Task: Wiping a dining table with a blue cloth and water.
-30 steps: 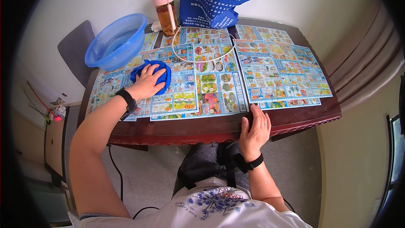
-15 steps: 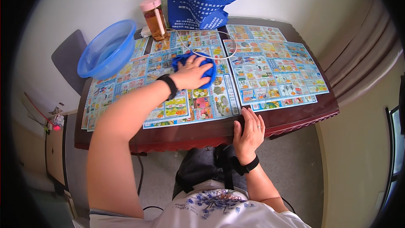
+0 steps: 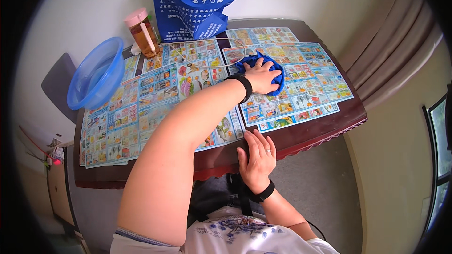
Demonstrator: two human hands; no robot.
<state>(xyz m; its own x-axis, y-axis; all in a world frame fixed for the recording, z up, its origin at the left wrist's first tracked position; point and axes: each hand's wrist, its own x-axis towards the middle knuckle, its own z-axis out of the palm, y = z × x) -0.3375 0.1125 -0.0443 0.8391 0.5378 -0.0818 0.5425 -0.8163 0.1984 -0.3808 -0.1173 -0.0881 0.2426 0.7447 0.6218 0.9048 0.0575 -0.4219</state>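
Observation:
A crumpled blue cloth (image 3: 274, 87) lies on the printed flyers on the right half of the table. My left hand (image 3: 259, 75) presses down on it with spread, slightly bent fingers, keeping the cloth under the palm. At the near edge of the table rests my right hand (image 3: 258, 160), its fingers extended and holding nothing. The colourful flyers (image 3: 301, 80) cover much of the dark red-brown tabletop (image 3: 214, 160). My left forearm hides part of the flyers in the middle.
A translucent blue basin (image 3: 96, 75) leans at the left edge. Behind stand a pink-lidded bottle (image 3: 144, 35) of amber liquid and a large blue bag (image 3: 193, 9). A pale cable (image 3: 202, 65) loops across the flyers near the cloth. Curtains (image 3: 391, 47) hang at the right.
My left hand has carried the blue cloth rightward, from the left flyers onto the right ones. My right hand stays at the table's near edge. The view has shifted slightly.

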